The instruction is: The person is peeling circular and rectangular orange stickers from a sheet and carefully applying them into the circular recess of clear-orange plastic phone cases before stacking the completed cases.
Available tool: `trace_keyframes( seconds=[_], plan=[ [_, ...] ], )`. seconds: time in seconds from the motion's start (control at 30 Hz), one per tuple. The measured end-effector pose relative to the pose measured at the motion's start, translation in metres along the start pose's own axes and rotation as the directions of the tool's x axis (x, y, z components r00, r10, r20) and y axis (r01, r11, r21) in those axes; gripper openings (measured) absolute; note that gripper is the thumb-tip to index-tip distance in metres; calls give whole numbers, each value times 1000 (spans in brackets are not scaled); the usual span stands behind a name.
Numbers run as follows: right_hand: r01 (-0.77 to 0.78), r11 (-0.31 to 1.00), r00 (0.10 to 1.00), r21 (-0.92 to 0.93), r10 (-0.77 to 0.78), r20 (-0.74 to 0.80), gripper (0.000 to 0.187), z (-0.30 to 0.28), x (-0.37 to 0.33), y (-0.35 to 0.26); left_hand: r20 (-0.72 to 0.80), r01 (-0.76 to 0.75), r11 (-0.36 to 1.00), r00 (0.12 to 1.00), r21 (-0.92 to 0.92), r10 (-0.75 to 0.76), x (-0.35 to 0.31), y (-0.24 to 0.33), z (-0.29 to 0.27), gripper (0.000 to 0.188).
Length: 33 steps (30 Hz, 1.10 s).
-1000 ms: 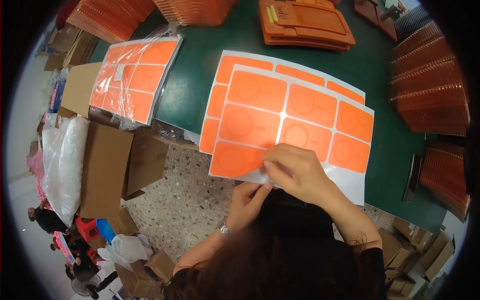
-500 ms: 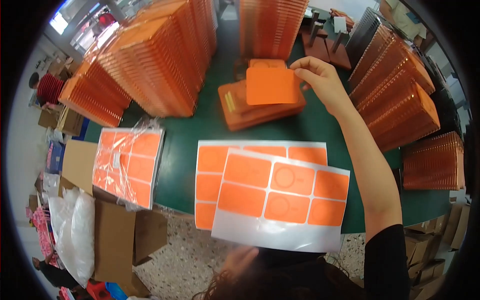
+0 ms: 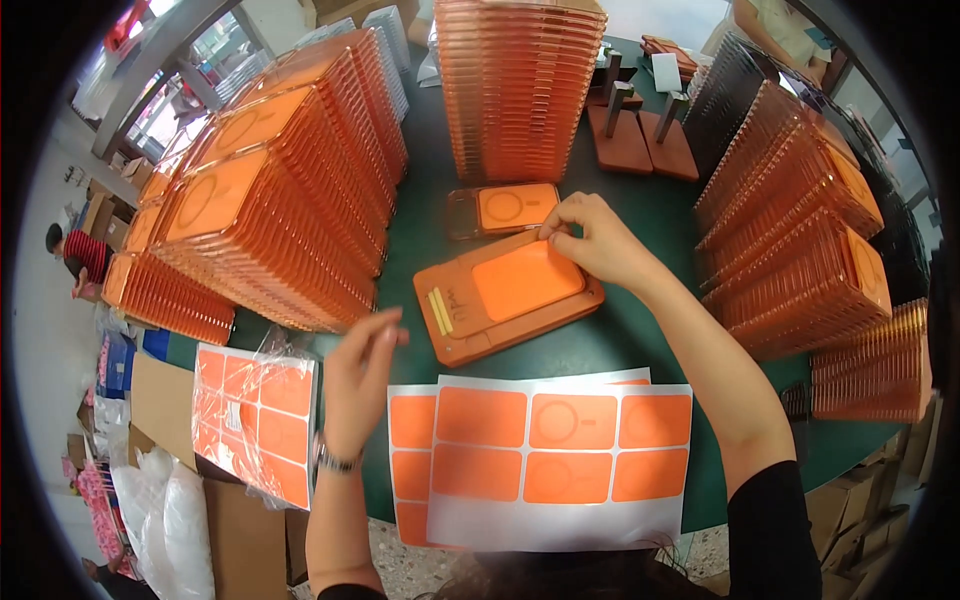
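My right hand (image 3: pixel 600 238) pinches the upper right corner of an orange sticker (image 3: pixel 525 282). The sticker lies over a reddish-brown block (image 3: pixel 455 335) with a stepped edge and a yellow strip; whether it is flat against the block everywhere, I cannot tell. Left of the block, my left hand (image 3: pixel 358 375) hovers with nothing in it, its fingers loosely bent and apart. Just behind the block rests a clear orange-tinted phone case (image 3: pixel 465 213) with an orange panel inside. Nearest me, a sticker sheet (image 3: pixel 555 515) with a bare white lower strip overlaps another sheet (image 3: pixel 408 430).
Tall stacks of orange-tinted cases stand at left (image 3: pixel 320 200), at the back (image 3: pixel 515 90) and at right (image 3: pixel 800 290). Brown plates with metal handles (image 3: pixel 625 140) lie at the back right. A plastic-wrapped pack of sticker sheets (image 3: pixel 255 420) sits at the left edge.
My right hand has lowered the sticker from above onto the block. My left hand has come up from the lower edge to beside the block. The whole view has shifted.
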State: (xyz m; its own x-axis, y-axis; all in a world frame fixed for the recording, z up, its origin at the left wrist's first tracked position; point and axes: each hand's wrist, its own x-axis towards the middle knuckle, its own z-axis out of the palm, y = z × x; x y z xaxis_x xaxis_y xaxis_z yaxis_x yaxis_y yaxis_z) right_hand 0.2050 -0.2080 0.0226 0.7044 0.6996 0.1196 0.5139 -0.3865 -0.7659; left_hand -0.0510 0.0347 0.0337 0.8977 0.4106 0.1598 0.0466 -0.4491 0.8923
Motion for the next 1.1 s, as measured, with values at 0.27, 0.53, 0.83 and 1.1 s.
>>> trace_keyframes(
  seconds=[0.27,0.53,0.83,1.1],
  plan=[
    [187,907,969,-377,-233,-81,12,2,-6,-20,178,-344,875,938,342,299,163,-46,52,26],
    [278,857,954,-433,-300,19,19,4,-5,-23,398,-370,815,898,446,190,183,-63,56,20],
    [-1,854,955,520,155,-253,18,-11,-19,36,347,-80,992,932,-93,108,110,-16,34,13],
    [-142,895,954,423,238,-183,31,8,-30,45,305,-341,921,912,189,275,27,1,29,31]
  ],
)
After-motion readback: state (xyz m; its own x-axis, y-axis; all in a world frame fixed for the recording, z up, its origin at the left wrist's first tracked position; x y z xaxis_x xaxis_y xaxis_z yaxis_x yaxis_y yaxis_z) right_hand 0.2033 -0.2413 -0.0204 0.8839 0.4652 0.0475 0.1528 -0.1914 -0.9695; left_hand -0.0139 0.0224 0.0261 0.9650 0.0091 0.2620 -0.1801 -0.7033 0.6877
